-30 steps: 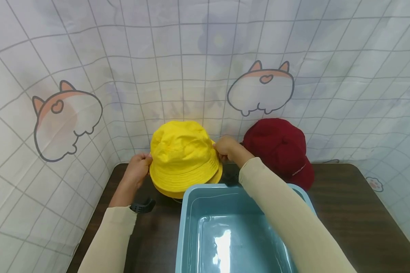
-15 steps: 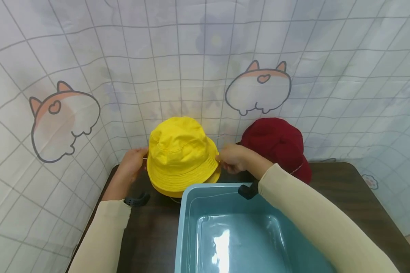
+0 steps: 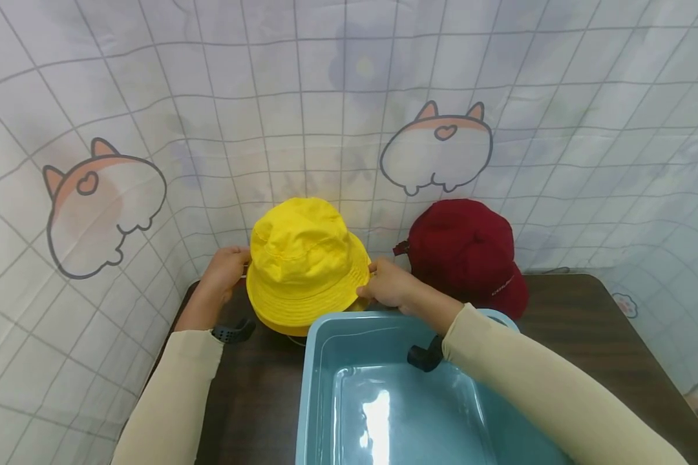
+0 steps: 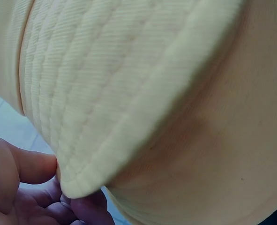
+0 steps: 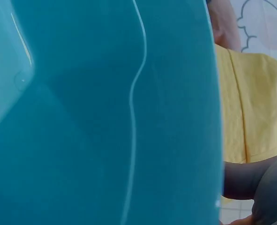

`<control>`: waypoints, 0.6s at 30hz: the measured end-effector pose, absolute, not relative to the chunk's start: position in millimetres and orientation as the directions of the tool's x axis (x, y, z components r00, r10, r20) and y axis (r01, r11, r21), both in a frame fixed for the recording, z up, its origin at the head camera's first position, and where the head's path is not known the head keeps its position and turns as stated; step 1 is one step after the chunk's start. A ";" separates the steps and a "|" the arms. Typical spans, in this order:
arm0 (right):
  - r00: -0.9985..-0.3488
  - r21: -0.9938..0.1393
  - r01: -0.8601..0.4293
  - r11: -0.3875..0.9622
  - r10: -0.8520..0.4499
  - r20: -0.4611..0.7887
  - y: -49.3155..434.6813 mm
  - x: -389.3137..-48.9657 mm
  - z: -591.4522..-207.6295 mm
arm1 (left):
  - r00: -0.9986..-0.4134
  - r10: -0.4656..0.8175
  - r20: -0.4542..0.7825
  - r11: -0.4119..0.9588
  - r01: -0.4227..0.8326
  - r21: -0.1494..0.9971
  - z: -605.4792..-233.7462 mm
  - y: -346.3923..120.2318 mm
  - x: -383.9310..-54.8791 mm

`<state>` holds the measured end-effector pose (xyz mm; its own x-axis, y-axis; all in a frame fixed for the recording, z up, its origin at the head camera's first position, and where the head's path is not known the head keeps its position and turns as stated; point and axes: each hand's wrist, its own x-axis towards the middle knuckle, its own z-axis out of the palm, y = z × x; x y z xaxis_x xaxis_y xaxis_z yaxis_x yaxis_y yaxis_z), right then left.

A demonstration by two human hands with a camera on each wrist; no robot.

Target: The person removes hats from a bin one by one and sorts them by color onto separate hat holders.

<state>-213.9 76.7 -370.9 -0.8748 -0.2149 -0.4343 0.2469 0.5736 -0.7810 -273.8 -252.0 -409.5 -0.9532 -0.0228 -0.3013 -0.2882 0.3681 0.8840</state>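
A yellow bucket hat (image 3: 302, 265) sits crown up at the back of the dark table, with a second yellow edge showing beneath its brim. My left hand (image 3: 223, 271) pinches the brim on its left side; up close, the left wrist view has the thumb (image 4: 37, 166) against the stitched brim (image 4: 110, 93) and curled fingers below. On the opposite side my right hand (image 3: 391, 284) pinches the brim at its right edge. Much of that hand is hidden in the right wrist view, where the blue bin's wall fills most of the picture and the yellow cloth (image 5: 260, 108) shows beyond.
A blue plastic bin (image 3: 308, 387) stands in front, its back rim close to the hat and under my right forearm. To the right lies a dark red cap (image 3: 462, 252). A patterned white cloth (image 3: 326, 116) hangs behind the table (image 3: 581, 323).
My right hand has moved down and toward the front along the brim's right side, uncovering more of the red cap. The left hand has shifted slightly back and left.
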 end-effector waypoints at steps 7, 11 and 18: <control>-0.905 -0.765 0.172 0.621 -0.207 -0.372 74.1 -211.8 -381.9 | -0.956 -0.018 -0.294 0.386 -0.278 0.880 -411.9 -256.7 -273.2; -0.923 -0.718 0.137 0.683 -0.176 -0.343 68.7 -210.9 -386.0 | -0.959 -0.029 -0.281 0.406 -0.268 0.874 -414.8 -256.9 -270.6; -0.929 -0.623 0.128 0.772 -0.127 -0.348 61.6 -212.3 -387.8 | -0.976 -0.026 -0.215 0.468 -0.202 0.861 -428.9 -256.9 -265.8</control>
<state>-212.3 61.6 -387.8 -0.9288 -0.1268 -0.3481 0.1280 0.7718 -0.6228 -265.8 -256.9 -428.9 -0.9763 -0.0260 -0.2150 -0.2020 0.4676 0.8606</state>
